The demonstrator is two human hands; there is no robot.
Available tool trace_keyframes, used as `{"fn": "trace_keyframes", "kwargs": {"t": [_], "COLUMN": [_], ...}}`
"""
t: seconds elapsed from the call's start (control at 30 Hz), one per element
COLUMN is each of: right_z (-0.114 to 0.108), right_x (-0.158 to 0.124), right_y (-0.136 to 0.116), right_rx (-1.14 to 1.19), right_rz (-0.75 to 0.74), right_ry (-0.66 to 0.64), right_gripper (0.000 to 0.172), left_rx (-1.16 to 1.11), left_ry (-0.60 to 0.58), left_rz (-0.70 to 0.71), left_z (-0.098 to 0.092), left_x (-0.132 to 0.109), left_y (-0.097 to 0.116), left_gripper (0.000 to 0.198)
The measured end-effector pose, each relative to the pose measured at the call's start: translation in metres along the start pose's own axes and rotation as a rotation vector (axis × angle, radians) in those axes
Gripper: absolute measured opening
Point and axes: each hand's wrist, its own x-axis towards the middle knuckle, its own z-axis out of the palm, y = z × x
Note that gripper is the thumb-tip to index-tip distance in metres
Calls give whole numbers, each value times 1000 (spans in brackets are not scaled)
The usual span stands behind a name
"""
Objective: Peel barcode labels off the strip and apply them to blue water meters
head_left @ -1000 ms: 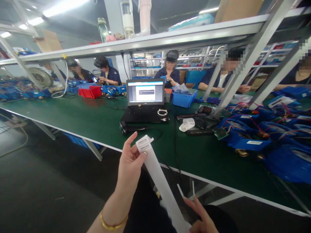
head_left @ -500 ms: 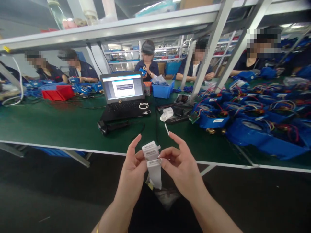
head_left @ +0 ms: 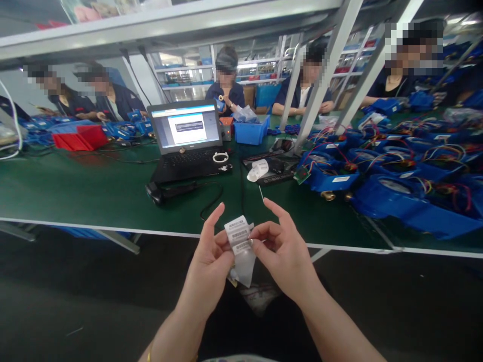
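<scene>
"Where's the label strip (head_left: 238, 235)?"
"By the worktop's (head_left: 94, 193) near edge, pinched in the fingers of left hand (head_left: 211, 259) and right hand (head_left: 283, 251)."
"Room to move?"
"Left of the black scanner (head_left: 169, 192); blue housings (head_left: 415, 206) crowd the right."

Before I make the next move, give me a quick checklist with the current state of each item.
1. Left hand on the label strip: ok, holding its left side.
2. Right hand on the strip: ok, thumb and finger at its right edge.
3. Right index fingertip bare: not ok, a thin white piece sticks up from it.
4. Barcodes facing up: ok, three show.
5. Laptop screen readable: cannot tell; it is lit, but the text is too small.
6. Handheld scanner in hand: not ok, it lies on the table.
</scene>
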Motion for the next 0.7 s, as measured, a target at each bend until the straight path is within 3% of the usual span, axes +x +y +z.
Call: {"fn": "trace_keyframes", "kwargs": {"t": [0.27,0.7], "right_z": [2,3], "right_x": [1,3], "right_y": [3,1], "right_rx": [-107,-175], "right_rz": [-31,-31], "right_ry": [28,50], "right_gripper": [70,73], "left_rx": [20,-5], "left_ry": [0,24], "left_rz": [-6,-39], "left_z": [-3,6], "left_x": [-1,-4], "left_y": [-1,8], "left_gripper": [80,81]}}
